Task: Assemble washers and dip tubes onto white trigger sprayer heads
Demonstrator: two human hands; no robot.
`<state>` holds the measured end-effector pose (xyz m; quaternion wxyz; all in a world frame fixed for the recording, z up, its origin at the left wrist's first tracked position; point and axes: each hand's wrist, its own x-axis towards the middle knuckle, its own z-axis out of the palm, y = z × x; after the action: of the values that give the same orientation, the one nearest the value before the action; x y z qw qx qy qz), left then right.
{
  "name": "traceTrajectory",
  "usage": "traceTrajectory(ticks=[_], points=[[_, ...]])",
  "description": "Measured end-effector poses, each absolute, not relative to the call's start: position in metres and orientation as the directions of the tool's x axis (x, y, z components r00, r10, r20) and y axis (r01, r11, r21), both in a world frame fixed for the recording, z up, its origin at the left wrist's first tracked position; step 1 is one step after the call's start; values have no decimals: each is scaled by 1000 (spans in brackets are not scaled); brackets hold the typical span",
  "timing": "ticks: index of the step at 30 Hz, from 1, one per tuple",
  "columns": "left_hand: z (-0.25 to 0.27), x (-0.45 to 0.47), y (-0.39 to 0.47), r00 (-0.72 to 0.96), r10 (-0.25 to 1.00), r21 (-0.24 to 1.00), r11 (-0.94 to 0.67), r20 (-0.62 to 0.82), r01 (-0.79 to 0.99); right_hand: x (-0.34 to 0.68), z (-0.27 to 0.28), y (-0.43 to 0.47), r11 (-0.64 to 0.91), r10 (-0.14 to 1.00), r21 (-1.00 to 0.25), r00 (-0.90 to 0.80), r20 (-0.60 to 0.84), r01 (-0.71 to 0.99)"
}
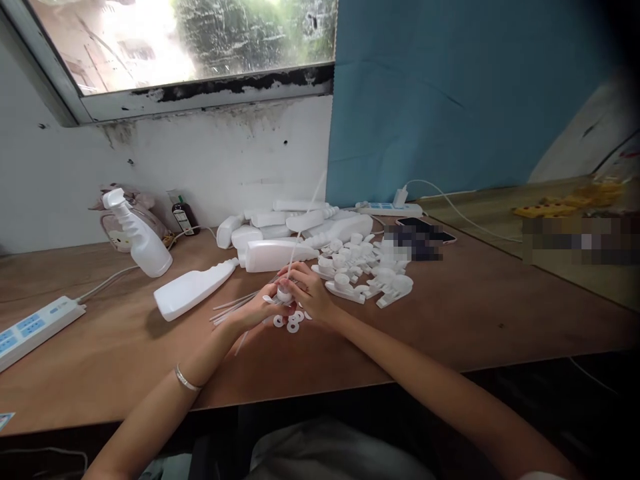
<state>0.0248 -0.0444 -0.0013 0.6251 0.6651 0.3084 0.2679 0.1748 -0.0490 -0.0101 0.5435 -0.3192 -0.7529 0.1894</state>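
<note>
Above the middle of the table my left hand (261,309) is closed around a white trigger spray head (284,295). A thin white tube (301,230) rises from it, leaning to the right. My right hand (314,291) meets the left one there, its fingers pinching at the base of the tube. Just below the hands lie several white ring washers (293,327). Loose thin tubes (226,312) are partly hidden under my left hand. Many more white spray heads (350,263) are heaped right of my right hand.
White bottles (280,256) are piled behind my hands. One bottle (193,293) lies to the left, near an upright spray bottle (150,243). A power strip (37,327), a small dark bottle (185,216), a pink bag (113,230) and a phone (427,229) also sit on the table.
</note>
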Motion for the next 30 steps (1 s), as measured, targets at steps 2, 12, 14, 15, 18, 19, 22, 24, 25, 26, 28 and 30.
traceTrajectory(ticks=[2, 12, 14, 15, 18, 19, 22, 24, 25, 26, 28, 30], points=[[-4, 24, -46, 671, 738, 997, 15, -65, 79, 174, -10, -53, 686, 725, -703, -265, 636, 190], [2, 26, -51, 666, 734, 985, 175, -132, 2, 174, -18, -59, 451, 869, -888, -276, 411, 96], [5, 27, -53, 664, 738, 984, 178, -121, -19, 172, -19, -57, 468, 874, -878, -197, 443, 103], [5, 28, -53, 666, 737, 984, 176, -116, -23, 171, -19, -57, 476, 874, -874, -167, 456, 102], [4, 28, -53, 662, 740, 984, 176, -119, -20, 169, -18, -56, 483, 874, -868, -131, 468, 116], [3, 28, -53, 663, 738, 984, 179, -122, -19, 168, -18, -56, 480, 876, -866, -130, 465, 137], [0, 28, -51, 684, 718, 982, 189, -127, -16, 169, -16, -57, 474, 880, -857, -125, 458, 201], [-2, 28, -50, 693, 708, 980, 197, -137, -7, 169, -15, -57, 473, 881, -852, -116, 459, 223], [-3, 28, -50, 692, 707, 980, 200, -143, -2, 169, -15, -58, 473, 881, -851, -110, 460, 229], [-4, 27, -49, 692, 707, 979, 203, -146, -1, 169, -15, -58, 471, 882, -850, -102, 460, 236], [-6, 27, -48, 696, 703, 978, 210, -148, -4, 169, -15, -58, 461, 886, -851, -82, 456, 250], [-7, 27, -47, 696, 703, 977, 211, -147, -6, 168, -16, -57, 456, 887, -851, -63, 457, 261]])
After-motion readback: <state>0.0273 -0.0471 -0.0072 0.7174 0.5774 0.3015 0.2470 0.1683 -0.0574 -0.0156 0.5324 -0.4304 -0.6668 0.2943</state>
